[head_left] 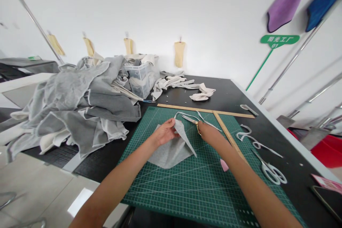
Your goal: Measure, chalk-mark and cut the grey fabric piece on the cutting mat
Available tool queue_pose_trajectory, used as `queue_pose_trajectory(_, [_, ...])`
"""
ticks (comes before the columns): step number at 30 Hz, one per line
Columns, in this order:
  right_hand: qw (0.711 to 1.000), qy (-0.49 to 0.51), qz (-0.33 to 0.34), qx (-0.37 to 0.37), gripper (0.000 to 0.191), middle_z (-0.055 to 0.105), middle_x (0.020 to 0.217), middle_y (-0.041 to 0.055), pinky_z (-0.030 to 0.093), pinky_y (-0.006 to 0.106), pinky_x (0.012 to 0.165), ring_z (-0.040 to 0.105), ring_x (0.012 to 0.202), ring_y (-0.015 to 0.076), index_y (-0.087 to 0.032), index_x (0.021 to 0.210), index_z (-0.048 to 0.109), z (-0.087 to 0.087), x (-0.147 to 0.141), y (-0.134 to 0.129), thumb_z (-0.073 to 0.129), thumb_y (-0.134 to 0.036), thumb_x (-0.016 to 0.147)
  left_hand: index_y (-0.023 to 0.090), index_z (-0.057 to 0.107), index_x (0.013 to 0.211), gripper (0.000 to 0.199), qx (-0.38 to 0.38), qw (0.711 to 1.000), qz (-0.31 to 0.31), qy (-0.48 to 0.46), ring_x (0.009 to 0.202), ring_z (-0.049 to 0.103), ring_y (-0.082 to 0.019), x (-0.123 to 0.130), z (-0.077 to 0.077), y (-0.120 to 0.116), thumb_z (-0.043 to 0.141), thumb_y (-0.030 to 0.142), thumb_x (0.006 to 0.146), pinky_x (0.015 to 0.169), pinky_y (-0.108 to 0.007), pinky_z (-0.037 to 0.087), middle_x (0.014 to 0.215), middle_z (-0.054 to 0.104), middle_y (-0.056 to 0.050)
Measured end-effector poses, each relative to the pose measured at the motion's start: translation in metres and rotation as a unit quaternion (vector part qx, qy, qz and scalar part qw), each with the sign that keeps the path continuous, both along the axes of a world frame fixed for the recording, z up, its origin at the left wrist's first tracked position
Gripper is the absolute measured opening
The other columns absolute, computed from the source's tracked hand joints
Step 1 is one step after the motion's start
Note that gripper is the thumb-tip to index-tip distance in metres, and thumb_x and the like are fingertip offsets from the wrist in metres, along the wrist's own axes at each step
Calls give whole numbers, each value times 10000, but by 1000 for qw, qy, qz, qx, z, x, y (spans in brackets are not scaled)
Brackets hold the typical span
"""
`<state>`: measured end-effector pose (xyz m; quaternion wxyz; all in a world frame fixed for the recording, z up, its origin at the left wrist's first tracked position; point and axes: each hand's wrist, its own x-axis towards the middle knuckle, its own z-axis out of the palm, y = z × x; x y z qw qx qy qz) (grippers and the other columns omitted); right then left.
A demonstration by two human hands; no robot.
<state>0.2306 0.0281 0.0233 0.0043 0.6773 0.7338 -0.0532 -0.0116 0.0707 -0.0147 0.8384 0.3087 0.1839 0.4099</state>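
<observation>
Grey fabric piece (172, 149) lies on the green cutting mat (192, 185), its corner pinched up by the left hand (164, 132). Right hand (211, 133) grips scissors (190, 119), handles hidden. A green wall sign (279, 40) reads 阳光工厂 01.

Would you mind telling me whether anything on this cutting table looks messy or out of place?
Yes: a heap of grey fabric slumps over the table's left edge, and loose trimmed strips lie scattered right of the green mat. The work itself looks orderly.
</observation>
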Motion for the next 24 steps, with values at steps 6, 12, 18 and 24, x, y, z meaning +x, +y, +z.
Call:
queue_pose_trajectory(6, [999, -43, 14, 8, 229, 720, 1086, 170, 435, 286, 747, 712, 971, 248, -143, 1192, 552, 1, -3, -4, 477, -65, 990, 191, 600, 906, 273, 19, 997, -70, -31, 1068, 672, -286, -8, 14, -5, 806, 343, 810, 873, -424, 553, 1266, 651, -105])
queue_pose_trajectory(12, [997, -66, 33, 14, 284, 717, 1107, 177, 452, 310, 775, 707, 1010, 282, -129, 1168, 571, -2, -4, -2, 509, 3, 925, 185, 612, 926, 230, -3, 996, -89, -6, 1028, 692, -278, -16, 14, 2, 774, 313, 824, 845, -392, 554, 1143, 695, -110])
queue_pose_trajectory(18, [996, -73, 53, 16, 284, 719, 1091, 170, 463, 303, 788, 698, 1021, 278, -136, 1146, 596, -1, -4, -3, 510, 12, 920, 164, 638, 948, 186, -19, 996, -73, 38, 992, 703, -269, -16, 12, 6, 730, 305, 868, 850, -391, 562, 1104, 715, -125])
queue_pose_trajectory(24, [995, -87, 40, 27, 362, 691, 1162, 190, 479, 301, 774, 686, 1053, 283, -115, 1216, 587, -4, -10, -6, 494, 41, 902, 144, 654, 944, 151, -25, 996, -80, 34, 966, 712, -249, -12, 12, 7, 711, 277, 899, 871, -376, 569, 1069, 725, -129])
